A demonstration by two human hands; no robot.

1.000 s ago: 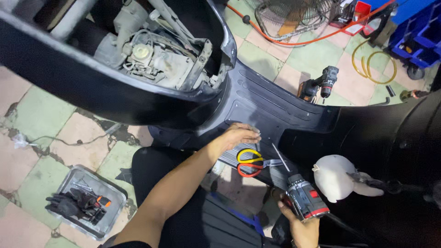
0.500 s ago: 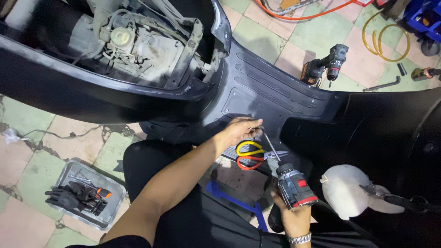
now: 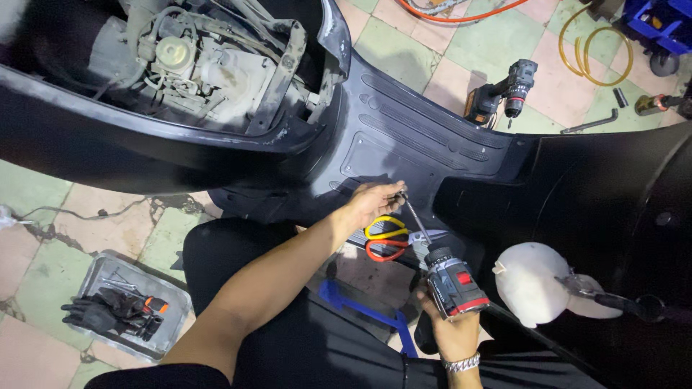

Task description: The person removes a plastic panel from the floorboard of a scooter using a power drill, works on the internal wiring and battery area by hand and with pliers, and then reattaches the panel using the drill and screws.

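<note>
— Head camera, looking down: what's in the hands?

— The right hand is wrapped tight round the grip of a cordless drill, grey and black with a red band, held low by the lap. Its long bit slants up and to the left onto the scooter's dark floorboard.

— And the other one?

— The left hand reaches across with the forearm stretched out, fingers pinched together at the bit's tip where it meets the floorboard. Whether a screw sits between those fingertips I can't tell — too small and shadowed.

— What lies about them?

— Just under the left hand, pliers with yellow and red handles on the floorboard's edge. Right of the drill a white rounded part, close beside it. Up on the tiled floor beyond the scooter stands a second drill, well apart, with an orange hose farther back. At lower left a metal tray holds black gloves. The open engine bay fills the upper left.
</note>
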